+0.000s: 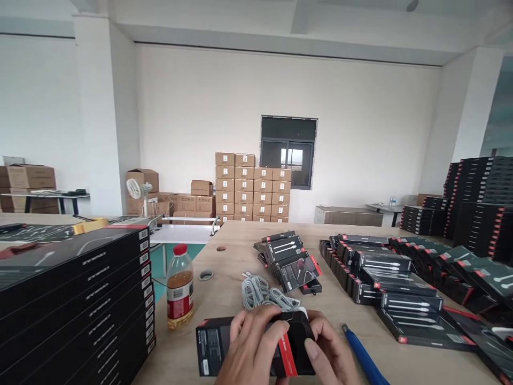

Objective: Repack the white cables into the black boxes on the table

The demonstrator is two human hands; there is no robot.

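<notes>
Low in the view, both of my hands are closed around a black cardboard box (210,347) with white print and a red band near its right end. My left hand (256,347) lies across the top of the box, fingers curled over it. At the right end, my right hand (332,353) grips a plain black part with a rounded recess, its thumb on the near face. Whether this part is an inner tray or the box itself I cannot tell. Just beyond my fingers lie coiled light-grey cables (256,291) on the wooden table (236,254).
A tall stack of black boxes (92,305) stands at left, beside a red-capped bottle (180,289). Loose cable boxes (288,259) lie ahead; rows of similar boxes (385,272) fill the right. A blue-handled tool (363,353) lies near my right hand. Cartons (252,187) stand behind.
</notes>
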